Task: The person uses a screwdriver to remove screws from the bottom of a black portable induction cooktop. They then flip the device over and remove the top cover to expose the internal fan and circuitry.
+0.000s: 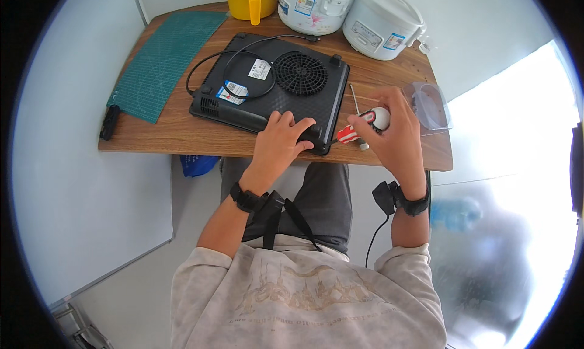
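Observation:
A black induction cooker [267, 84] lies upside down on the wooden table [182, 133], its round fan grille and coiled black cord facing up. My left hand [283, 139] presses flat on the cooker's near right corner. My right hand [392, 127] grips a screwdriver with a red and white handle [359, 127], whose tip points at that same corner. A second screwdriver with a thin metal shaft [355, 105] rests on the table just right of the cooker.
A green cutting mat [164, 60] covers the table's left part, with a small black tool [109, 122] at its near end. At the back stand a yellow pot [252, 1] and two white rice cookers [316, 5] [382, 21]. A clear plastic container [429, 105] sits at the right edge.

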